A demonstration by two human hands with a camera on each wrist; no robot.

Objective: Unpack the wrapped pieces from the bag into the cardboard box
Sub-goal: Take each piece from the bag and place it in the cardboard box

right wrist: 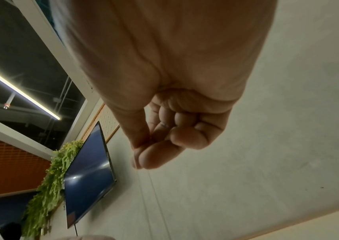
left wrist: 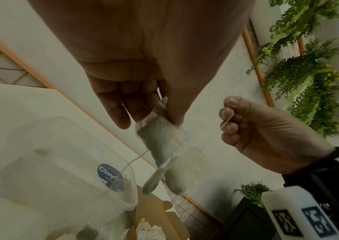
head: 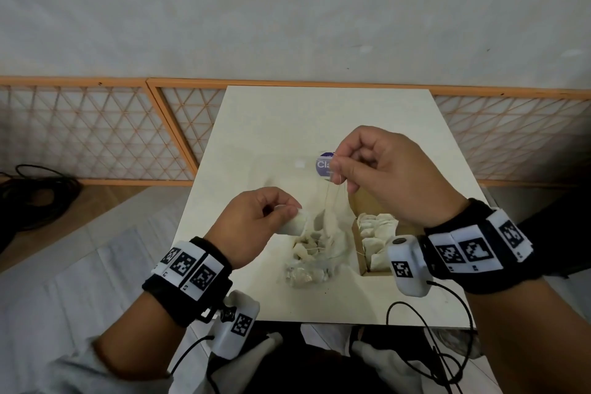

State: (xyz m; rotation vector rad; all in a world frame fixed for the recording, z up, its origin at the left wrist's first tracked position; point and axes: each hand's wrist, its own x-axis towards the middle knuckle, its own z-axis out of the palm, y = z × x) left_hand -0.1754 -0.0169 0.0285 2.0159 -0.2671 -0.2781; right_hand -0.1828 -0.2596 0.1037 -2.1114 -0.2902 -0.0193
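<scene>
My left hand (head: pixel 289 210) (left wrist: pixel 165 116) pinches a small white wrapped piece (head: pixel 295 224) (left wrist: pixel 162 139) between thumb and fingers, above the clear bag (head: pixel 307 275), which lies on the table with several pieces in it. My right hand (head: pixel 338 169) (left wrist: pixel 227 119) (right wrist: pixel 141 156) is raised higher and pinches thin white strings (head: pixel 332 201) that run down to the pieces. The cardboard box (head: pixel 355 235) (left wrist: pixel 154 206) stands open right of the bag and holds several white pieces (head: pixel 375 233). My right wrist hides part of the box.
A clear plastic container (left wrist: pixel 61 154) with a round blue label (head: pixel 323 165) (left wrist: pixel 111 176) stands on the white table (head: pixel 256 137) behind the bag. An orange lattice fence (head: pixel 96 131) runs behind the table. Black cables (head: pixel 35 195) lie on the floor at left.
</scene>
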